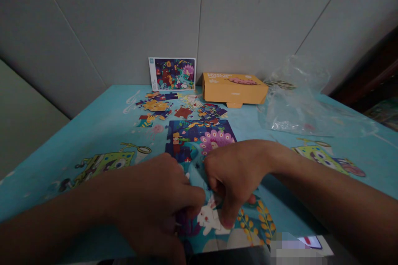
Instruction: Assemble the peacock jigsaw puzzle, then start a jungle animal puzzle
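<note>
A partly joined jigsaw puzzle (183,128) lies flat in front of me, showing a purple peacock, a white rabbit and yellow plants. My left hand (164,198) rests over its left side with the fingers curled in; what lies under them, if anything, is hidden. Over the right side is my right hand (238,174), fingers folded under and thumb pressed down on the white rabbit (205,218). Nothing shows in its grip. Both hands cover much of the puzzle's middle.
Loose puzzle pieces (183,112) lie beyond the puzzle. A picture card (174,73) leans on the wall beside a yellow box (234,88). Crumpled clear plastic bags (295,107) are at the right. A blue patterned cloth (102,128) covers the table.
</note>
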Demonstrator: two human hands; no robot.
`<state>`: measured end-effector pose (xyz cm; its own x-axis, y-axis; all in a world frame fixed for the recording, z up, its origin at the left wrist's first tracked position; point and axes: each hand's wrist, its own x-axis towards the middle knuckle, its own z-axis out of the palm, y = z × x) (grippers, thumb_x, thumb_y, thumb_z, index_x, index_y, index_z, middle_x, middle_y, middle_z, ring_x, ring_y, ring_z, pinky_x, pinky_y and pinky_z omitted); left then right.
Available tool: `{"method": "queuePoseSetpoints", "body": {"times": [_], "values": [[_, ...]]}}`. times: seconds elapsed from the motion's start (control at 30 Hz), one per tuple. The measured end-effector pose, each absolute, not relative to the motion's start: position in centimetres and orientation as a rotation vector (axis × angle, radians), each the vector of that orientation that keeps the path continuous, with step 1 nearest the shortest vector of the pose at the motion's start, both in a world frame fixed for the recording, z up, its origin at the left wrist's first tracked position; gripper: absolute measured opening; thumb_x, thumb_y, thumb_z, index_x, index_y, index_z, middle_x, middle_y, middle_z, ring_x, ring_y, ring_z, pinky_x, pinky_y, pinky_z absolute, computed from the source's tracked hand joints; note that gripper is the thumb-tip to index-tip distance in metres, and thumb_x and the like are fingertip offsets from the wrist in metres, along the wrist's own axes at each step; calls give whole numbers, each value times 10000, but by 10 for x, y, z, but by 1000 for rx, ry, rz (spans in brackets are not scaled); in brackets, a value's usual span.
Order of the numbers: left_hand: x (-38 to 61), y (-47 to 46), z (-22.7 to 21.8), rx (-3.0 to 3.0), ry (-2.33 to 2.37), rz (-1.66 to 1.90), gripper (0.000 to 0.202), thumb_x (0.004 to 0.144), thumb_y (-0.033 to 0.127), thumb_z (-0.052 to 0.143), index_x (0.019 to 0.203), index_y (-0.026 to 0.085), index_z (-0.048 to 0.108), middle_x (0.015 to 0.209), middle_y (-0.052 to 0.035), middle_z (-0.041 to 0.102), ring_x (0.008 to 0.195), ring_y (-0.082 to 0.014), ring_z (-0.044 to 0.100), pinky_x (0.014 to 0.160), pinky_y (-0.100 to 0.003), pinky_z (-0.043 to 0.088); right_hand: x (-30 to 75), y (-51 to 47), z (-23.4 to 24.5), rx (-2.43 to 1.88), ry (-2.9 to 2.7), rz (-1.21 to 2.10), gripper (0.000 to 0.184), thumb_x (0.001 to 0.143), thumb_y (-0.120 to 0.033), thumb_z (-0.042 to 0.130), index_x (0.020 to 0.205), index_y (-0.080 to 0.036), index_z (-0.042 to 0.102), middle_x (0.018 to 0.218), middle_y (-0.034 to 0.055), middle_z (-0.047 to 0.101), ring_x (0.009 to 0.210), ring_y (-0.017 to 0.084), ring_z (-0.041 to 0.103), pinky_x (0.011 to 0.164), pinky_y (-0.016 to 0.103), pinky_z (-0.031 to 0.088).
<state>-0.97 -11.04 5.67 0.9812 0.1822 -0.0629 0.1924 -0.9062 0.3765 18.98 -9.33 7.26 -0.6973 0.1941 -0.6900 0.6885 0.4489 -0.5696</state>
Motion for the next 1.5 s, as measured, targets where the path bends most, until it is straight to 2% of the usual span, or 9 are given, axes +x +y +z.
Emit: {"method": "queuePoseSetpoints", "body": {"times": [0.1,0.33,0.77,0.9,1.0,1.1,1.3,1.4,1.5], "values": [[-16,-99,65,2665,385,-152,249,723,416,743,693,216,598,553,39,605,509,-120,550,488,-255,301,190,-94,73,750,2261,-1188,398,762,-429,714,515,-152,569,406,-74,498,403,57,452,436,186,345],[-16,-90,69,2665,594,-267,317,718,505,724,623,212,649,522,27,612,499,-122,556,475,-249,284,179,-98,68,923,2519,-1152,457,823,-456,636,498,-143,562,394,-83,416,407,38,326,445,203,261],[-17,-78,56,2681,575,-35,299,769,449,702,651,187,620,541,27,589,510,-99,529,514,-225,321,178,-95,64,1098,2438,-1133,469,782,-514,675,502,-146,594,382,-57,490,383,59,440,463,211,321],[-21,-61,43,2718,649,328,290,782,441,687,931,192,681,951,-70,681,884,-199,620,799,-295,447,189,-79,64,1211,2441,-1082,475,732,-552,705,512,-149,586,400,-42,527,388,82,479,486,224,358],[-25,-51,33,2709,520,393,669,720,536,720,1303,254,551,1466,-120,424,1334,-332,376,1100,-466,286,195,-70,62,1275,2546,-905,481,744,-577,684,529,-153,613,408,-33,530,415,90,479,502,230,339],[-26,-43,22,2671,537,270,795,754,566,675,1436,259,405,1561,-113,277,1422,-350,238,1146,-524,198,199,-63,59,1261,2684,-648,486,739,-615,670,560,-163,651,468,-8,569,483,111,507,521,242,317],[-22,-24,14,2520,786,764,590,881,468,529,1396,191,453,1472,-120,434,1396,-294,313,1159,-480,217,218,-41,52,1961,2764,222,418,848,-561,558,966,-187,702,893,94,682,834,229,621,679,290,396],[-17,-17,12,2418,1088,932,557,854,414,520,1332,129,507,1376,-154,524,1289,-298,456,1100,-461,331,225,-33,42,2000,2705,223,799,747,-756,531,1293,-174,550,1157,180,599,1043,325,576,828,380,427],[-9,-11,10,2356,1333,909,449,802,334,548,1192,121,612,1234,-141,628,1155,-295,562,1032,-450,405,225,-28,33,1905,2636,141,857,772,-817,382,1377,-219,480,1231,190,559,1113,372,537,895,465,411]]}}
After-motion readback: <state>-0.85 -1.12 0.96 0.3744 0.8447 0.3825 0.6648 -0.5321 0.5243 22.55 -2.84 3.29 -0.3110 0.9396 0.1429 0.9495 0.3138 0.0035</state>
